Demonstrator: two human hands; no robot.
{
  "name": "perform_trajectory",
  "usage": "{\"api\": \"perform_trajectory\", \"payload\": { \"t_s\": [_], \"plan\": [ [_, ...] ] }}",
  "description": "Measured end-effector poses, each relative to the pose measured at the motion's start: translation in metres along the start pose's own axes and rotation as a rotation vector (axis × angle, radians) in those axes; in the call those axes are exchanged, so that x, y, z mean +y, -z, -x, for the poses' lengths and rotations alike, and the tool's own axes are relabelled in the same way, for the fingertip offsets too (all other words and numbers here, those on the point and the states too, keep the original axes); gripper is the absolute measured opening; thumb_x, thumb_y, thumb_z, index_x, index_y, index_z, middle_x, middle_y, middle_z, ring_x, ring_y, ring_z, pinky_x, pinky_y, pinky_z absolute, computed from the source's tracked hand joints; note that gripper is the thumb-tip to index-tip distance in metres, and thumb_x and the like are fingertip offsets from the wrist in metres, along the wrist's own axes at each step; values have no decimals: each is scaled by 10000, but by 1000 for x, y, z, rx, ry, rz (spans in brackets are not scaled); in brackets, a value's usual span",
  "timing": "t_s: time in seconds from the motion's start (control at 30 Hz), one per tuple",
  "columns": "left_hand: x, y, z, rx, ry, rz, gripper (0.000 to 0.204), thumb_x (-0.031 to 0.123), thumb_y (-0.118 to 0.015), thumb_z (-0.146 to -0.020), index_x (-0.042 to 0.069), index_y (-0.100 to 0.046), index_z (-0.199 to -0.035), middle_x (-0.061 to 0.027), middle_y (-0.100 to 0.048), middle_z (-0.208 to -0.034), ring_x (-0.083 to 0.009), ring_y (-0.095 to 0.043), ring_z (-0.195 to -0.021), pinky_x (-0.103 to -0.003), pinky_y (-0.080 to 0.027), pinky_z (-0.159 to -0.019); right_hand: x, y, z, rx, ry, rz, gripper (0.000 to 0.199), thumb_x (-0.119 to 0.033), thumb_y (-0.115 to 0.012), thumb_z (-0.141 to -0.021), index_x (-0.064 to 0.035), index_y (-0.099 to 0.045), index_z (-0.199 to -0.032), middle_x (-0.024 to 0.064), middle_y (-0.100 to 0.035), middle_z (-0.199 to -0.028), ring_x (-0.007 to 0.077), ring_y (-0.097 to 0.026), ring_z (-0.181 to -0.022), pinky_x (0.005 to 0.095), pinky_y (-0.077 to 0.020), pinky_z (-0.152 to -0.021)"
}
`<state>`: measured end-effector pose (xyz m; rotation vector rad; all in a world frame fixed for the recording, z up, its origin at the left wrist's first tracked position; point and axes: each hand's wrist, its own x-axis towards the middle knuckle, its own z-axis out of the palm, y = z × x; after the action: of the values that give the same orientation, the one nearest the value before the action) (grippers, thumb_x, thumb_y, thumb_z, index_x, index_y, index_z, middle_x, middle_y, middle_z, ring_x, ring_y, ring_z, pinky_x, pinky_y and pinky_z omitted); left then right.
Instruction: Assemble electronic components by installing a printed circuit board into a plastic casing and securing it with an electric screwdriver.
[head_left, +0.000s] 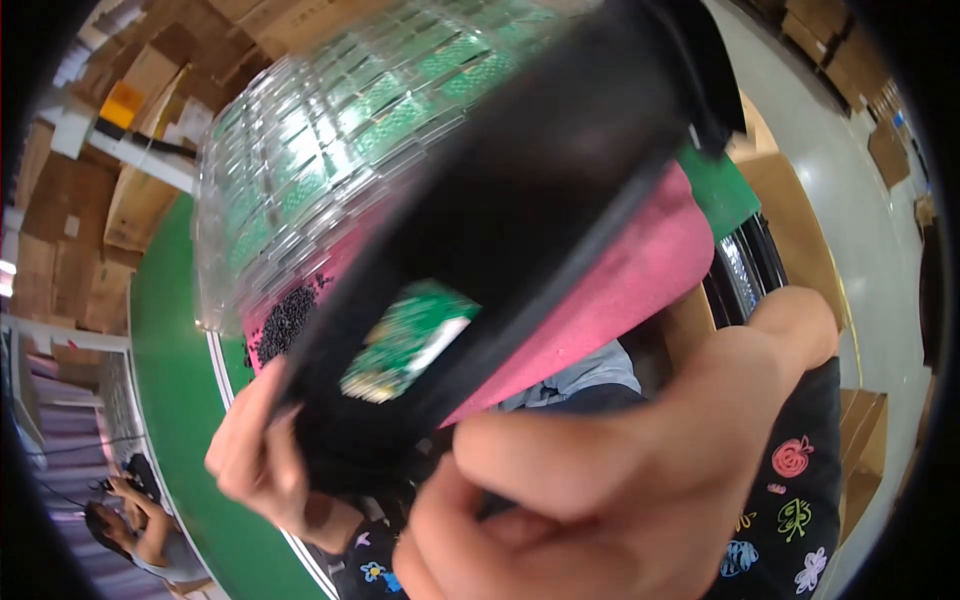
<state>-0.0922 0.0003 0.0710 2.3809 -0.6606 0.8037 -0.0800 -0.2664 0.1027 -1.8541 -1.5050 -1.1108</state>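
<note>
A long black plastic housing [520, 200], blurred by motion, slants across the middle of the view from lower left to upper right. Inside its lower end sits a small green circuit board [410, 340] with a white part along one edge. My left hand [258, 455] grips the housing's lower left edge, fingers wrapped round the side. Close to the camera, my right hand [620, 470] is closed beside the housing's lower end, its fingers curled and pressed together. Whatever those fingers hold, if anything, is hidden.
Beyond the housing, stacked transparent trays [330, 140] hold many green boards. A pink mat [560, 350] lies beneath, with a pile of tiny black parts [288, 322] on the green table [165, 300]. Glossy black pieces [745, 265] stand at right by cardboard [800, 220]. Another person [150, 535] sits lower left.
</note>
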Motion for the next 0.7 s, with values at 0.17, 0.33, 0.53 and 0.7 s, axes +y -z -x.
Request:
{"api": "perform_trajectory", "payload": {
  "t_s": [0.17, 0.33, 0.53, 0.7],
  "plan": [
    [-41, 91, 94, 639, 846, -208, 398, 234, -615, -948, -90, -591, -1178, -238, -608, -1099, -259, -569, -930, -416, -467, -870, 11, 1, 16, 206, 14, -11, 140, -196, -642, -724, -120, -606, -835, 23, -601, -812, 166, -594, -739, 319, -501, -641],
    [-99, 134, 154, 903, 723, 224, 282, 198, -642, -856, -14, -594, -1035, -202, -595, -984, -295, -597, -886, -415, -486, -828, 25, 47, 56, 303, -3, 145, 169, -206, -648, -717, -101, -594, -838, 34, -604, -801, 174, -596, -731, 324, -488, -616],
    [-88, 158, 138, 999, 634, 759, 106, 165, -639, -803, 126, -679, -893, -93, -637, -767, -299, -610, -702, -478, -468, -583, 55, 122, 197, 132, -635, 539, 462, 69, -645, -748, -4, -476, -1171, 95, -593, -815, 180, -580, -720, 326, -496, -689],
    [-213, 223, 224, 525, 896, 1357, 390, 272, -708, -832, 56, -570, -1126, -159, -596, -1130, -262, -592, -1020, -513, -479, -821, 47, 133, 443, 226, -1557, 756, 480, 7, -631, -806, -26, -439, -1245, 132, -549, -1003, 261, -578, -896, 364, -493, -846]
  ]
}}
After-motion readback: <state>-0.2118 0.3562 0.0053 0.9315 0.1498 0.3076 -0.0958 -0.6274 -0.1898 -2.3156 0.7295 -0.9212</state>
